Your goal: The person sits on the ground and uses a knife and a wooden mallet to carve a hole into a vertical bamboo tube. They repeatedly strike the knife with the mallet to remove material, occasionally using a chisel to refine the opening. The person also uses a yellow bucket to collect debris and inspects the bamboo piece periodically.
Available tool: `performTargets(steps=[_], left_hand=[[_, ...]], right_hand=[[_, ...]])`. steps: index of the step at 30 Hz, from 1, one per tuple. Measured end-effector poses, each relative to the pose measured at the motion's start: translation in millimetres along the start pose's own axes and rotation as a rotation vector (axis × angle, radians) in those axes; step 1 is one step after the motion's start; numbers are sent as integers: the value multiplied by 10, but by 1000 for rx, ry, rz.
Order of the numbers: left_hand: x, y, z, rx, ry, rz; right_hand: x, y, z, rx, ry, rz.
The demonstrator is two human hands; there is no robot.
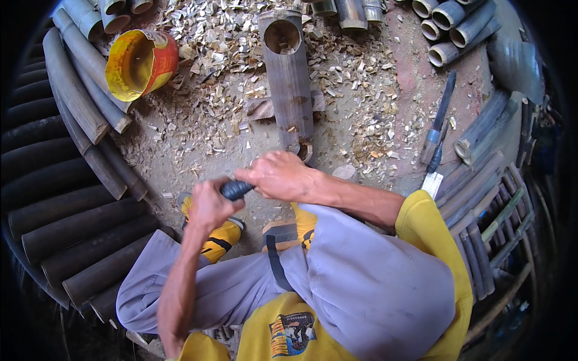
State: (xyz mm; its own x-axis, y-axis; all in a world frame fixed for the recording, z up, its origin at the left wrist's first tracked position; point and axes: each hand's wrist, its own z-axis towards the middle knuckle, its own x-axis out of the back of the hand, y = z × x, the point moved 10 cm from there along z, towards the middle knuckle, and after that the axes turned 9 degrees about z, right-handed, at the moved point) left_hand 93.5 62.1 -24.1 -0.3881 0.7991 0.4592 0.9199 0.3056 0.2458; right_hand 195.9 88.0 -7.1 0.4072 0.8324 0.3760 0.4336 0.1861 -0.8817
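Observation:
My left hand (211, 204) is closed around a black-wrapped handle (236, 190), which shows in the gap between my two hands. At its other side, my right hand (280, 174) curls its fingers closed over the handle's end. What the handle belongs to is hidden by my hands. Just beyond my right hand lies a thick bamboo tube (289, 81) pointing away from me, with a large round opening cut near its far end and a smaller cut at its near end. A piece of wood (260, 109) sits under the tube.
Wood chips (211, 72) litter the ground. A cut red-and-yellow tin (141, 65) stands at far left. Bamboo lengths (90, 222) line the left side, and more bamboo tubes (463, 30) lie at far right. A long tool with dark shaft (442, 108) lies on the right.

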Motion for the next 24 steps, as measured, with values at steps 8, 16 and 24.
performTargets(steps=[8, 16, 24], left_hand=[[724, 1261, 443, -792, 91, 834], [-398, 15, -10, -79, -71, 127], [-1626, 226, -643, 236, 159, -648]], right_hand=[[266, 318, -143, -169, 686, 528], [-429, 137, -192, -14, -180, 144], [-755, -9, -628, 229, -543, -193]])
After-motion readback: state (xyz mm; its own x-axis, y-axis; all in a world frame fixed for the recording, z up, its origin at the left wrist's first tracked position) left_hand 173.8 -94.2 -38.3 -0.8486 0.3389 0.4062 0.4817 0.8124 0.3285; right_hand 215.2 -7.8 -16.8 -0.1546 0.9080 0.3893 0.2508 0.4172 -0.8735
